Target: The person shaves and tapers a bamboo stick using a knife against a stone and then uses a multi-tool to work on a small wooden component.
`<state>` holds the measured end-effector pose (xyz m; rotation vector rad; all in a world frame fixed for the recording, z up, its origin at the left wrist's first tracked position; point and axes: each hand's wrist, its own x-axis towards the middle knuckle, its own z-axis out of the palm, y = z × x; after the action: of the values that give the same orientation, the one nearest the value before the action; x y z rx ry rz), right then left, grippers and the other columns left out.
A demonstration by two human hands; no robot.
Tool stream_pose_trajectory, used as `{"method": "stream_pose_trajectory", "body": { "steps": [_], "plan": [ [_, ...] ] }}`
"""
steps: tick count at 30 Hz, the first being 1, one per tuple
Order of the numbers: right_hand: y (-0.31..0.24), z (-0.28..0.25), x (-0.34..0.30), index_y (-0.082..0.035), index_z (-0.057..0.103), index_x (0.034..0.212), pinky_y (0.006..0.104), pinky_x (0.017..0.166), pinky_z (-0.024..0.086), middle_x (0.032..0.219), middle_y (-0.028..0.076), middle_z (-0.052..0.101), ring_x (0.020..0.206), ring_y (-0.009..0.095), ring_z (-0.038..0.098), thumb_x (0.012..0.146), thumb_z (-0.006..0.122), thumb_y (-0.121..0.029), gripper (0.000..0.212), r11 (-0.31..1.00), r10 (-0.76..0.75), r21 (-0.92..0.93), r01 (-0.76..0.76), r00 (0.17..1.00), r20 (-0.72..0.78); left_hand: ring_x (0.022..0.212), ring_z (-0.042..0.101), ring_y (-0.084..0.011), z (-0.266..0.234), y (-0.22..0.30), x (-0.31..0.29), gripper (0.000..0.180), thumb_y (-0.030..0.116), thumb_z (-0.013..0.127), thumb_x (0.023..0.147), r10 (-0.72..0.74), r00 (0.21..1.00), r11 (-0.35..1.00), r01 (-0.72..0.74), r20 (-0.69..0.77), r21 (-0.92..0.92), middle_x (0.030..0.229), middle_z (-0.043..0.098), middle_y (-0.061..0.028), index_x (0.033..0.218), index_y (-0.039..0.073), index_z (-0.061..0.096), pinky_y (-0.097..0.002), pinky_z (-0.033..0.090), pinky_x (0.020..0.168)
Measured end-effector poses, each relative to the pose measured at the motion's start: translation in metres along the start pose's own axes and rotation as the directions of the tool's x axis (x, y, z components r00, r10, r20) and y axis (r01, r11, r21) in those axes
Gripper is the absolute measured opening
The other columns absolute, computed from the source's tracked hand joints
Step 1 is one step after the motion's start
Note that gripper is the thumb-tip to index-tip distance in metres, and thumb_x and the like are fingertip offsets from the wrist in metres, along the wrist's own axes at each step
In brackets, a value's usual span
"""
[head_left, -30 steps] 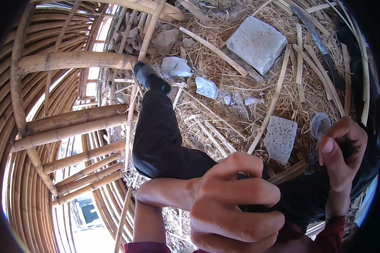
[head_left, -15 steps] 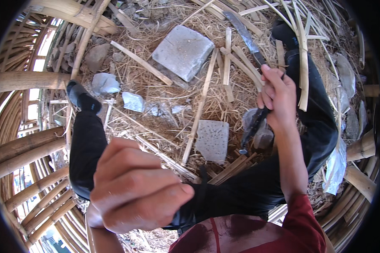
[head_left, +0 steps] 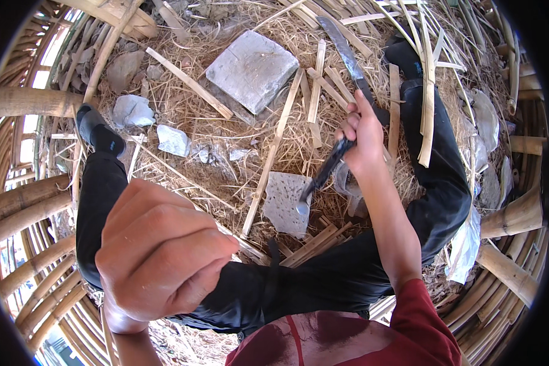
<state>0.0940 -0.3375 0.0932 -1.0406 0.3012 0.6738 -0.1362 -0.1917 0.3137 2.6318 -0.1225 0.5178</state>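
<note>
The right hand is wrapped around the dark handle of a long knife. Its blade runs up toward 11 o'clock from the fist, and the handle's butt points down toward 7 o'clock, ending just over a small flat grey stone on the straw floor. The left hand is curled into a loose fist, holding nothing visible, well apart at 8 o'clock from the knife, so the right hand alone is at the tool.
</note>
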Motion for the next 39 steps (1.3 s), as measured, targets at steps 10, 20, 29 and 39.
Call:
{"method": "stream_pose_trajectory", "body": {
  "steps": [10,20,29,39],
  "plan": [
    [0.023,-0.045,0.058,0.0,0.058,0.123,0.0373,0.095,0.042,0.109,0.01,0.065,0.103,0.02,0.058,0.088,0.071,-0.025,0.045,0.911,-0.163,-0.398,0.107,0.98,-0.11,0.069,0.057,-0.0234,-0.002,-0.007,0.0,0.017,0.004,0.078,0.071,-0.052,0.997,0.998,0.05,0.049,0.042,0.077,0.062,-0.0066,0.084,0.005,0.067,-0.0331,0.044,0.061],
    [0.031,-0.066,0.078,0.003,0.05,0.133,0.0307,0.087,0.046,0.115,0.013,0.064,0.102,0.019,0.06,0.085,0.07,-0.012,0.054,0.924,-0.171,-0.368,0.103,0.973,-0.156,0.07,0.055,-0.0249,-0.017,-0.01,0.0,0.021,0.003,0.079,0.073,-0.09,0.992,0.99,0.08,0.089,0.114,0.082,0.063,-0.011,0.091,0.001,0.068,-0.0349,0.043,0.064],
    [0.043,-0.051,0.051,0.006,0.052,0.129,0.0315,0.097,0.05,0.118,0.014,0.065,0.11,0.021,0.064,0.099,0.054,0.0,0.031,0.992,-0.121,0.017,0.122,0.992,-0.017,0.07,0.056,-0.0244,-0.016,-0.014,0.0,0.031,0.011,0.086,0.068,-0.085,0.995,0.993,0.08,0.05,0.088,0.081,0.064,-0.0103,0.092,0.002,0.069,-0.0347,0.043,0.063],
    [0.053,-0.04,0.037,-0.001,0.069,0.117,0.0296,0.066,0.045,0.091,0.007,0.066,0.074,0.016,0.059,0.1,0.059,-0.003,0.02,0.418,-0.497,-0.705,0.573,0.794,0.351,0.071,0.057,-0.0249,-0.017,-0.015,-0.002,0.031,0.013,0.087,0.07,-0.068,0.995,0.995,0.063,0.072,0.072,0.083,0.065,-0.0105,0.094,0.003,0.07,-0.0358,0.044,0.063]
  ]
}}
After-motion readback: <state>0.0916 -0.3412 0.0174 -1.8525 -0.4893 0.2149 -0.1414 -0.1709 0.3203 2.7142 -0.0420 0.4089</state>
